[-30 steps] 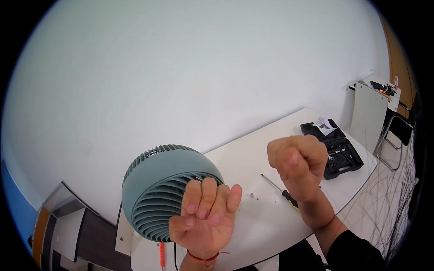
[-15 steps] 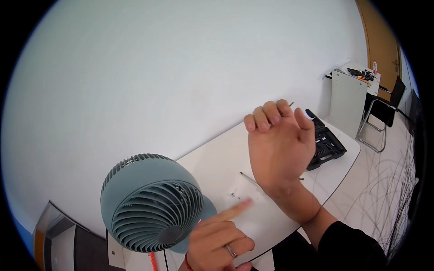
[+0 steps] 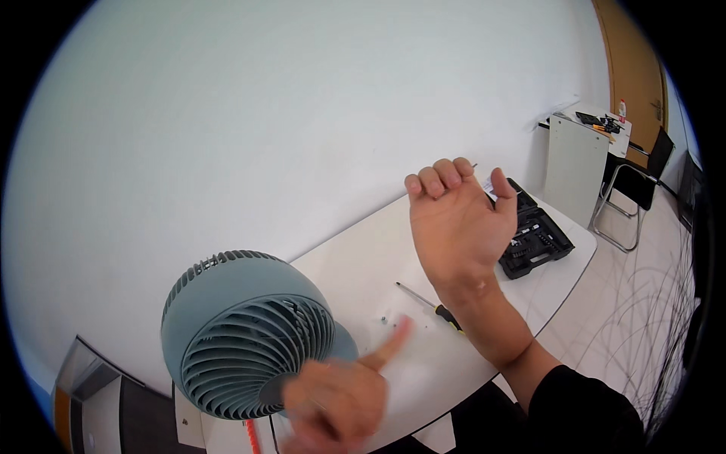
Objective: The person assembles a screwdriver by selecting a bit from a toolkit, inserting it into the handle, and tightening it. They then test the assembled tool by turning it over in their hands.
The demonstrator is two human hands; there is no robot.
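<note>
My right hand (image 3: 461, 219) is raised over the table, palm toward me and thumb apart. Its fingers curl over a thin dark rod (image 3: 475, 165), whose tip shows beside the index finger; most of it is hidden. My left hand (image 3: 340, 401), blurred, stretches its index finger over the table with the other fingers bent; no held thing shows. It overlaps the front of a grey-green round fan (image 3: 246, 333). Beyond that fingertip lie small screws (image 3: 384, 320). A yellow-and-black screwdriver (image 3: 423, 300) lies on the table, its handle partly behind my right wrist.
An open black tool case (image 3: 537, 242) lies at the white table's (image 3: 355, 250) far right end. Past it stand a white cabinet desk (image 3: 578, 166) with tools on top and a black folding chair (image 3: 635, 185). A red coiled cord (image 3: 252, 437) hangs near the fan's base.
My left hand has moved left in front of the fan, its index finger turning more upward. The right hand has shifted slightly up and left, uncovering part of the screwdriver's handle.
</note>
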